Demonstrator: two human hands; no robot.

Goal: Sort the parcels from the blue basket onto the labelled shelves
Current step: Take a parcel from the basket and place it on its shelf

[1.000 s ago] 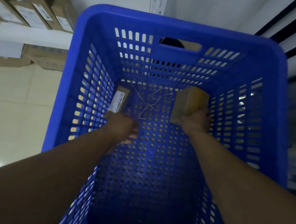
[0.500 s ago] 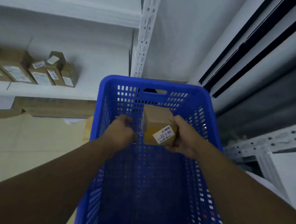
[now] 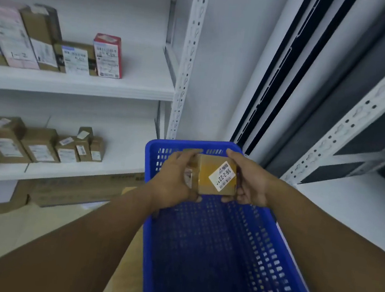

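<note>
Over the far end of the blue basket, I hold a brown taped box with a white label reading 56-2-22. My right hand grips its right side, fingers under the bottom edge. A sliver of a smaller labelled parcel shows in the grip of my left hand, pressed against the box's left side. No other parcel shows on the visible basket floor.
White shelves stand to the left: the upper shelf holds several parcels, including a red box; the lower shelf holds a row of brown parcels. Cardboard boxes sit underneath. A perforated metal rack stands at right.
Both hands lifted their parcels from the basket floor and brought them together above the far rim. The box's label now faces up. The view tilted up toward the shelves.
</note>
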